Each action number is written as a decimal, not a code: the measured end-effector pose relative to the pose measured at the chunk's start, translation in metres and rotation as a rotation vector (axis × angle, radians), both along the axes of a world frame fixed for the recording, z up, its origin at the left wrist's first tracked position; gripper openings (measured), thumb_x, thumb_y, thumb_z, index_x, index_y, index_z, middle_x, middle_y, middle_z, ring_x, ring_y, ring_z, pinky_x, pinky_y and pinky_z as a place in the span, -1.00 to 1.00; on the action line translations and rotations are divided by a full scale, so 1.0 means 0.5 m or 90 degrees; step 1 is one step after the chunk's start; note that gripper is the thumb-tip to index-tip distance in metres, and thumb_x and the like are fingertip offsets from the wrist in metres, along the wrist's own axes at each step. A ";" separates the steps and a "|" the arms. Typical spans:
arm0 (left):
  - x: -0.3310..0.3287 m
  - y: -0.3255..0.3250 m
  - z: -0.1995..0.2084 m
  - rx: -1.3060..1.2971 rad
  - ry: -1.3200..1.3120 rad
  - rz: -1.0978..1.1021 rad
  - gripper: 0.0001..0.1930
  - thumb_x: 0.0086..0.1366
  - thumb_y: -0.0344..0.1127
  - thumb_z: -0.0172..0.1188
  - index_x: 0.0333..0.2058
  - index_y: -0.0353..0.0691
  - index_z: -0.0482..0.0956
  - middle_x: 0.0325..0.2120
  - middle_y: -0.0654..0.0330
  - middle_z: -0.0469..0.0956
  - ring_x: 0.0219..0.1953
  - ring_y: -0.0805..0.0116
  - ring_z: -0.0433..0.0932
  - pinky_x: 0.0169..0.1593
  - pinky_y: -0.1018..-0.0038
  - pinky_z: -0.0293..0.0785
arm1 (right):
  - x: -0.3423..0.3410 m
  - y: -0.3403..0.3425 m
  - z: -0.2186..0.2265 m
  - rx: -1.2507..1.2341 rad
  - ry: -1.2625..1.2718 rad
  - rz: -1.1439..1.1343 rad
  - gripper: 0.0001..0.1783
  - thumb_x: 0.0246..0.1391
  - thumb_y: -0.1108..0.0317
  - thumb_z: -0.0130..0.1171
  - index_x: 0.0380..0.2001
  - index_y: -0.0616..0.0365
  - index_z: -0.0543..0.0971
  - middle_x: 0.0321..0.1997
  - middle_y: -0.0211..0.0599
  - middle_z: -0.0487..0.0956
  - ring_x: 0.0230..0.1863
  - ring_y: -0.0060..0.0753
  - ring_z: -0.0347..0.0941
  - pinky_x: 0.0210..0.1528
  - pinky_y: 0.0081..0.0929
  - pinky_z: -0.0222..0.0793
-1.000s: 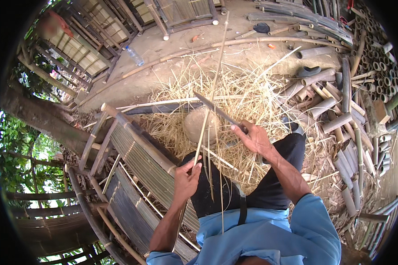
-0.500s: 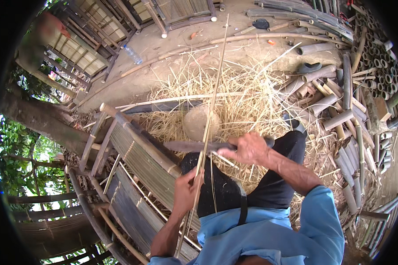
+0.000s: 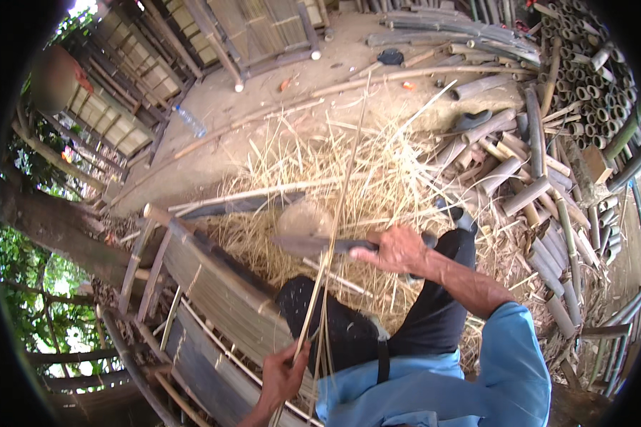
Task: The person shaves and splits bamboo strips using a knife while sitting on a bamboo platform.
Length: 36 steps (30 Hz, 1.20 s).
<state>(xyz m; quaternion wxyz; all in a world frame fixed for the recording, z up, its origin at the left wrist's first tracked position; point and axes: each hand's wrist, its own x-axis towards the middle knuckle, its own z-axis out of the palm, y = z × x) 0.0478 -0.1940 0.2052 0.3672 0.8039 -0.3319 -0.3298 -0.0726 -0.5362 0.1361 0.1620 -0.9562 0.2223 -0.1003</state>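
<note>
My right hand (image 3: 394, 250) is wrapped round the handle of a large knife (image 3: 303, 245), whose broad blade points left above my knee. A long, thin bamboo strip (image 3: 344, 181) runs from the far ground down past the blade toward my body, crossing the blade. Lower down, my left hand (image 3: 283, 373) pinches that strip near my left thigh. Thin slivers (image 3: 325, 327) hang beside it over my leg. Behind the blade stands a round wooden block (image 3: 305, 218), partly hidden.
Pale shavings (image 3: 377, 167) cover the ground ahead. A bamboo bench (image 3: 224, 285) stands close on my left. Cut bamboo pieces (image 3: 502, 174) lie heaped at right, with stacked tubes (image 3: 584, 78) beyond. A plastic bottle (image 3: 190, 122) lies far left.
My left hand has moved down and toward my body along with the strip. The knife stays across the strip in my right hand. The view has shifted slightly.
</note>
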 end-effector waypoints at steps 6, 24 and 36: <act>-0.030 0.060 0.009 -0.108 -0.070 -0.011 -0.69 0.46 -0.13 0.16 -0.23 -0.30 0.63 -0.73 0.36 0.40 -0.75 0.64 0.23 -0.66 0.61 0.08 | 0.017 -0.199 -0.022 0.037 -0.007 -0.163 -0.09 0.16 -0.58 -0.20 -0.08 0.01 0.73 -0.73 -0.19 0.50 -0.72 -0.26 0.48 -0.58 -0.19 0.48; 0.009 -0.136 -0.019 -0.135 0.238 0.118 -0.70 0.50 -0.30 0.07 0.10 -0.28 0.54 -0.66 0.47 0.27 -0.65 0.70 0.23 -0.58 0.67 0.13 | 0.004 -0.021 -0.045 0.312 -0.172 -0.111 -0.21 0.28 -0.39 -0.10 -0.26 0.22 0.66 -0.66 0.00 0.55 -0.61 -0.09 0.57 -0.49 -0.15 0.50; -0.031 -0.122 0.001 -0.100 0.373 0.196 -0.72 0.51 -0.25 0.07 0.07 -0.23 0.55 -0.69 0.42 0.29 -0.77 0.68 0.16 -0.72 0.62 -0.01 | 0.012 0.071 -0.005 0.126 -0.080 0.073 -0.18 0.25 -0.45 -0.14 -0.41 0.14 0.69 -0.73 -0.07 0.54 -0.62 0.00 0.57 -0.49 -0.05 0.52</act>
